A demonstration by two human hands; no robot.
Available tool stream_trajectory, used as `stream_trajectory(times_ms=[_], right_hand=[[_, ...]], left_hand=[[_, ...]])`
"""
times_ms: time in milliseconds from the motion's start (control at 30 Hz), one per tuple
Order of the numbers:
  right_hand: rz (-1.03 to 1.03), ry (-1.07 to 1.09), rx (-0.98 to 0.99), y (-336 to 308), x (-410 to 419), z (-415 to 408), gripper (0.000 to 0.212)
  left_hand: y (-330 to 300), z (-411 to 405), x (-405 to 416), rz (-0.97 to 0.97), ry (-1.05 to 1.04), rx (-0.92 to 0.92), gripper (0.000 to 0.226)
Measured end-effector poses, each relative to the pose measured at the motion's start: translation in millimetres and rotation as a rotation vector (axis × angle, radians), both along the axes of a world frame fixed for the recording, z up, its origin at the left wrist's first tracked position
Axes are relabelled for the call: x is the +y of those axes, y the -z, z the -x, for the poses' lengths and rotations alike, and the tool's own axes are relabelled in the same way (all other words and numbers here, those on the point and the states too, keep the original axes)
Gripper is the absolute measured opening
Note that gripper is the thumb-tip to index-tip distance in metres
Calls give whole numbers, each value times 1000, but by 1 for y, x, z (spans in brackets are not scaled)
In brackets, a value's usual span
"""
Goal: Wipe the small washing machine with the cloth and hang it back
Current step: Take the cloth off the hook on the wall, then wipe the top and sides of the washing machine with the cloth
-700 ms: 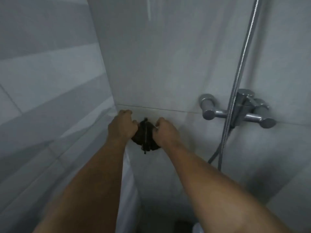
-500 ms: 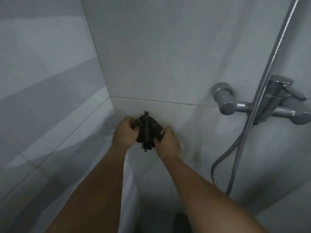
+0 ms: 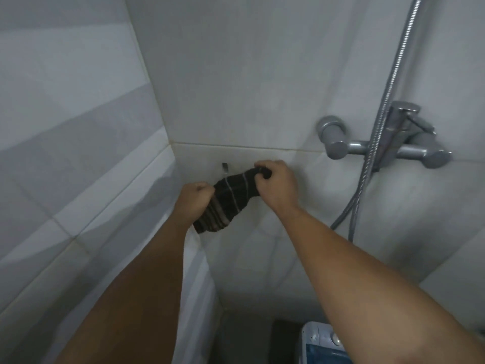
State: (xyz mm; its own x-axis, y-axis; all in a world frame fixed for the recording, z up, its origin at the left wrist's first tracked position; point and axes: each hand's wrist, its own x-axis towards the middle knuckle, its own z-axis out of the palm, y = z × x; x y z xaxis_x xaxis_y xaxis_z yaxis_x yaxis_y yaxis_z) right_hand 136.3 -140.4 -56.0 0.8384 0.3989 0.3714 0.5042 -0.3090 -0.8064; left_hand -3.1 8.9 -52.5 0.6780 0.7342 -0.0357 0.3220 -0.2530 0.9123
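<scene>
A dark cloth (image 3: 228, 200) with pale stripes is stretched between both hands in front of the tiled wall. My left hand (image 3: 195, 202) grips its lower left end. My right hand (image 3: 275, 187) pinches its upper right end. A small hook (image 3: 225, 166) on the wall sits bare just above the cloth, apart from it. The small washing machine (image 3: 319, 342), white with a blue lid, shows only partly at the bottom edge, under my right forearm.
A chrome shower mixer (image 3: 385, 143) juts from the wall at the right, with a metal hose (image 3: 393, 74) running up and looping below it. Tiled walls meet in a corner (image 3: 157, 114) at the left.
The cloth was bunched on the hook between both hands. Now it is off the hook and pulled out lengthwise, with my right hand higher and my left hand lower.
</scene>
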Motion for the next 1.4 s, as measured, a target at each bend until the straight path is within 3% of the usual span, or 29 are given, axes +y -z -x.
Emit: stream_trajectory(times_ms=[67, 200, 333, 400, 467, 533, 600, 700, 833, 967, 1100, 1267, 1400], right_hand=[[56, -34, 42, 5, -12, 0, 36], [105, -42, 106, 54, -52, 16, 42], [192, 129, 286, 183, -122, 56, 50], [221, 206, 579, 259, -166, 77, 57], [191, 199, 977, 324, -213, 99, 80], [54, 72, 1341, 366, -251, 121, 98], [-128, -22, 1494, 399, -283, 138, 105], [-133, 47, 1419, 425, -324, 153, 83], [32, -35, 1323, 426, -371, 201, 88], [-169, -70, 1377, 429, -399, 242, 77], [-270, 5, 1216, 419, -413, 251, 59], [-297, -10, 1040, 379, -426, 244, 42], [-192, -32, 909, 360, -434, 236, 43]], left_hand=[[3, 9, -16, 266, 83, 11, 15], [57, 28, -62, 536, 217, 43, 57], [170, 36, -129, 682, 153, -16, 43], [239, 40, -166, 714, 96, 18, 37], [301, 46, -208, 753, 62, 57, 31], [347, 50, -245, 794, 72, 51, 18], [382, 55, -278, 806, 125, 42, 30], [404, 77, -315, 803, 184, -1, 44], [399, 125, -360, 795, 251, -41, 35], [394, 166, -392, 766, 311, -17, 20], [386, 190, -409, 691, 325, 13, 24], [371, 195, -415, 588, 214, 72, 12], [363, 189, -417, 491, 232, 209, 26]])
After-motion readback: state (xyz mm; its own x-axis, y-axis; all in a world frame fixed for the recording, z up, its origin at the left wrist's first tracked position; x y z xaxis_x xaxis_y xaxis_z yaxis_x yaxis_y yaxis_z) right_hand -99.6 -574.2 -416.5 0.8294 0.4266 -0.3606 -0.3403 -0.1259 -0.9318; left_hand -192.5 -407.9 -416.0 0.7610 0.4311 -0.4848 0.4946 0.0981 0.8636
